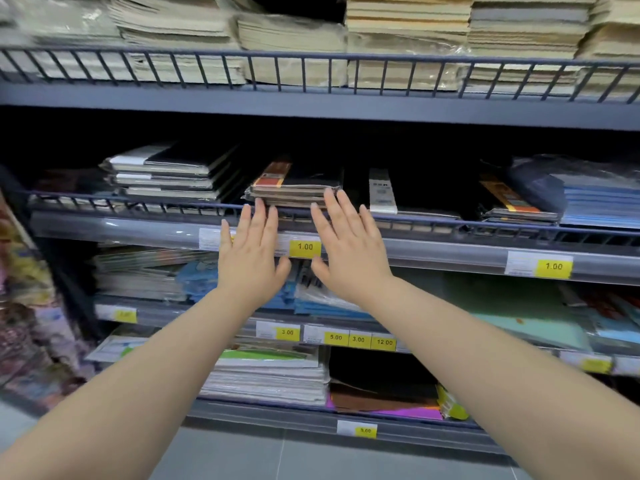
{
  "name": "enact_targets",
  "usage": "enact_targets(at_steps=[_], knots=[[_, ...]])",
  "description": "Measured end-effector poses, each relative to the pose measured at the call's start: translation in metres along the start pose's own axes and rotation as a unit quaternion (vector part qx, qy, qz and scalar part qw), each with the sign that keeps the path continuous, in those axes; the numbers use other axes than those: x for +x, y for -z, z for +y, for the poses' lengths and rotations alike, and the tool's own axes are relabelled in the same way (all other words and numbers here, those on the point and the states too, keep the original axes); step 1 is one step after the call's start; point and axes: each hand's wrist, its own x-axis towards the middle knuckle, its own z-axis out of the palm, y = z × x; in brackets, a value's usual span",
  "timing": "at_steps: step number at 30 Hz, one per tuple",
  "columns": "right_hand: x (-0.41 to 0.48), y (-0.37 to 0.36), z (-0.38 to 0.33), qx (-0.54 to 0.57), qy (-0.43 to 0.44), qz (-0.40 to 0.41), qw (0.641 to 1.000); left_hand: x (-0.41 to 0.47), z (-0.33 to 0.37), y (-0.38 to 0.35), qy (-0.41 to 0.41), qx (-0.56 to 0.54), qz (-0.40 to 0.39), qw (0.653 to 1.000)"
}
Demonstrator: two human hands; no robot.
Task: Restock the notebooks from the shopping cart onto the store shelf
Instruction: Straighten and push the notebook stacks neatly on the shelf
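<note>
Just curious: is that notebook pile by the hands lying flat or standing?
Lying flat: the notebook pile shows stacked horizontal edges, covers facing up.

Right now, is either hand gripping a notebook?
No: the left hand and right hand are both flat with straight fingers, their tips at the front edge of the notebook stack.

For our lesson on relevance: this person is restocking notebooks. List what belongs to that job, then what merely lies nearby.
Job: left hand, right hand, both flat-fingered at the wrapped notebook stack; middle shelf.
Nearby: beige paper stacks above; blue packs at right; coloured sheets on the bottom shelf; yellow price tag.
</note>
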Motion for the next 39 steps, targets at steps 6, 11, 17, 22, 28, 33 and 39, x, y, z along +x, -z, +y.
enact_targets(at_steps=[6,11,17,22,28,33,39], knots=[[0.008,-0.009,0.008,0.0,-0.02,0.002,1.0,0.002,-0.008,-0.001,-0.021,-0.042,0.016,0.999],[0.008,-0.003,0.012,0.045,-0.051,0.038,0.997,0.007,-0.019,0.008,0.038,-0.182,0.091,0.978],[0.008,-0.003,0.015,0.032,-0.058,0.019,0.998,0.027,-0.003,0.019,0.072,-0.197,0.042,0.977],[0.01,0.015,0.023,0.107,-0.107,0.03,0.988,0.031,-0.004,0.024,0.114,-0.225,0.053,0.966],[0.023,0.019,0.026,0.101,-0.116,-0.041,0.987,0.055,0.0,0.04,0.141,-0.199,-0.043,0.969],[0.029,0.019,0.033,0.026,-0.09,-0.062,0.994,0.059,0.005,0.041,0.141,-0.158,-0.071,0.975],[0.035,0.016,0.021,0.078,-0.094,-0.081,0.989,0.065,0.001,0.046,0.18,-0.191,-0.073,0.962]])
